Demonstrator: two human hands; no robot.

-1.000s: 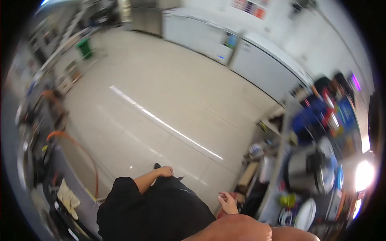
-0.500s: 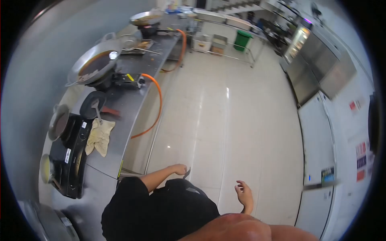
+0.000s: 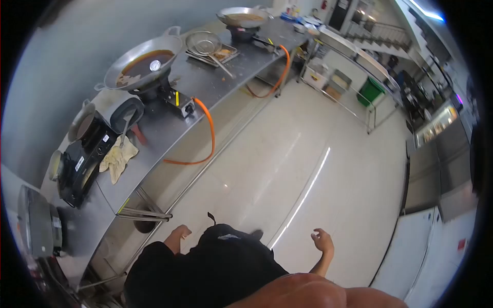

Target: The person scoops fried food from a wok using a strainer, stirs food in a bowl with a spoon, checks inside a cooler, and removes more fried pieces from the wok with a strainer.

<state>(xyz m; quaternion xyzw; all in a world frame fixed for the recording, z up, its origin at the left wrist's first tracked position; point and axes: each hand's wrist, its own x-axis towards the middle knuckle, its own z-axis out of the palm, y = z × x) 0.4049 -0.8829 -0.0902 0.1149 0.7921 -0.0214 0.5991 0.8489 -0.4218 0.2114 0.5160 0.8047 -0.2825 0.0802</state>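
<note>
My left hand [image 3: 178,235] hangs low beside my dark clothing [image 3: 231,254], its fingers curled in and nothing visible in them. The end of a dark strap [image 3: 211,218] sticks up to its right, apart from the hand. Out over the floor on the right is my right hand [image 3: 322,240], with loosely bent fingers apart and nothing in them. Neither hand touches the steel counter [image 3: 154,136]. On that counter a beige cloth [image 3: 118,158] lies beside a black stove [image 3: 84,167]. A spatula [image 3: 126,128] rests in a dark square pan [image 3: 134,110].
A large wok [image 3: 115,69] of dark liquid sits on a burner, with an orange hose [image 3: 212,136] looping off the counter edge. Farther back are a strainer [image 3: 204,43] and a second wok [image 3: 241,19]. A green bin [image 3: 371,91] stands beyond the tiled floor [image 3: 267,169]; white refrigerators [image 3: 405,251] stand right.
The view has turned, so the counter slants more and the bin and refrigerators sit farther right. My left hand has shifted left and away from the strap; my right hand is slightly higher.
</note>
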